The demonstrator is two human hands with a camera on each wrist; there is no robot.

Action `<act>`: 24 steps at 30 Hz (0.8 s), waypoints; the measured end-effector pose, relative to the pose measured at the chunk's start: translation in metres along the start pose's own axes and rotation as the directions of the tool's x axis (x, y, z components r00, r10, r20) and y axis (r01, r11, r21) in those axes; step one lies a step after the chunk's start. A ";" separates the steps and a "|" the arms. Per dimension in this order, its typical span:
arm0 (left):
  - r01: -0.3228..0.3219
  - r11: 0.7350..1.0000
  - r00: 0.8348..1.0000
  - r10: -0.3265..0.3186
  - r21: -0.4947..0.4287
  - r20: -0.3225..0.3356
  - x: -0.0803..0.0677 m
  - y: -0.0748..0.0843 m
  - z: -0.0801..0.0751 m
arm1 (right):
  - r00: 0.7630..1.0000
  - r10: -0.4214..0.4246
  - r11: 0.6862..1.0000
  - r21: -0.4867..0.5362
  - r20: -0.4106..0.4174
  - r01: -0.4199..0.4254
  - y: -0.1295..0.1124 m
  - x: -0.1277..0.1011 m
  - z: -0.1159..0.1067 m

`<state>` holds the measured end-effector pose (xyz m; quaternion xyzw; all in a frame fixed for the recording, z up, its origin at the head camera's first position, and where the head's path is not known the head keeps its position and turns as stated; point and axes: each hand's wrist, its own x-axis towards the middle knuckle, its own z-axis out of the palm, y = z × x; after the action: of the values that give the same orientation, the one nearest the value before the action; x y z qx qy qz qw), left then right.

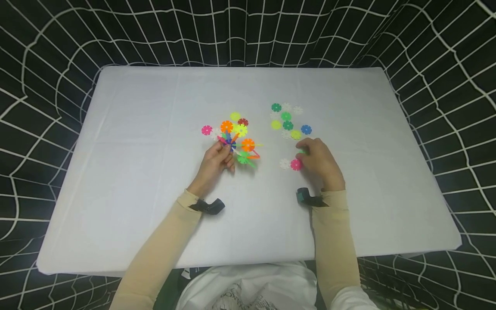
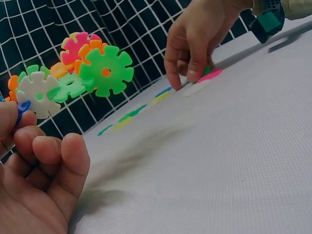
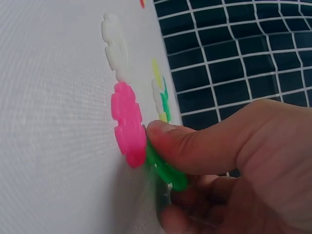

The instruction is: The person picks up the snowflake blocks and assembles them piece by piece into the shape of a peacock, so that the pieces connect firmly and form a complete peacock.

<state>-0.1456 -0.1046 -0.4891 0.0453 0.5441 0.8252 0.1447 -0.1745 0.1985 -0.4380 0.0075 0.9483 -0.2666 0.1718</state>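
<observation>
Pinched in my right hand [image 1: 319, 160] is a green disc [image 3: 163, 168], thumb [image 3: 195, 144] pressed on its face and the other fingers curled under it, low against the white worktop [image 1: 135, 172]. Its edge touches a pink disc [image 1: 296, 165] lying flat, with a white disc [image 1: 284, 163] just beside that. Loose discs [image 1: 288, 120] in green, yellow, white and blue lie scattered farther up the worktop, near this hand. My left hand [image 1: 217, 161] holds narrow too, fingertips closed round the blue hub of a cluster [image 1: 236, 137] of slotted discs, held off the cloth. From the left wrist, the cluster's green, white, orange and pink discs fan out above my curled fingers [image 2: 44, 151]. One pink disc [image 1: 207, 130] lies alone left of the cluster.
</observation>
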 end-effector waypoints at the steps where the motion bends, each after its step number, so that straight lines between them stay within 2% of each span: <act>1: 0.000 1.000 1.000 0.000 0.000 0.001 0.000 0.000 0.000 | 1.000 0.001 1.000 0.007 -0.001 -0.001 0.000 0.000 0.000; 3: -0.001 1.000 1.000 0.001 0.002 0.004 0.000 0.000 0.000 | 1.000 -0.008 0.999 0.032 -0.013 0.008 0.000 -0.001 0.001; 6: -0.003 1.000 1.000 0.003 0.015 0.007 -0.001 0.000 0.000 | 0.996 -0.066 0.992 0.100 -0.067 0.073 -0.003 0.000 0.005; 10: 0.000 0.999 1.000 -0.001 0.037 0.028 0.000 -0.001 0.000 | 0.977 -0.151 0.957 0.226 -0.148 0.182 -0.016 0.000 0.011; 13: -0.001 0.999 0.999 -0.001 0.046 0.048 0.000 -0.001 0.000 | 0.980 -0.158 0.901 0.389 -0.119 0.193 -0.027 0.000 0.017; 16: -0.007 0.999 0.998 0.004 0.049 0.060 0.000 -0.001 0.000 | 0.986 -0.161 0.809 0.568 -0.031 0.150 -0.035 0.000 0.021; 19: -0.013 0.999 0.997 0.010 0.048 0.070 0.000 -0.001 0.000 | 0.983 -0.185 0.755 0.641 0.006 0.138 -0.038 -0.001 0.025; 24: -0.013 0.999 0.996 0.009 0.050 0.085 -0.001 -0.002 0.000 | 0.978 -0.194 0.759 0.619 -0.081 0.202 -0.041 -0.003 0.030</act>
<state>-0.1446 -0.1040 -0.4904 0.0871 0.5578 0.8093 0.1620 -0.1668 0.1482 -0.4400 -0.0348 0.8029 -0.5818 0.1250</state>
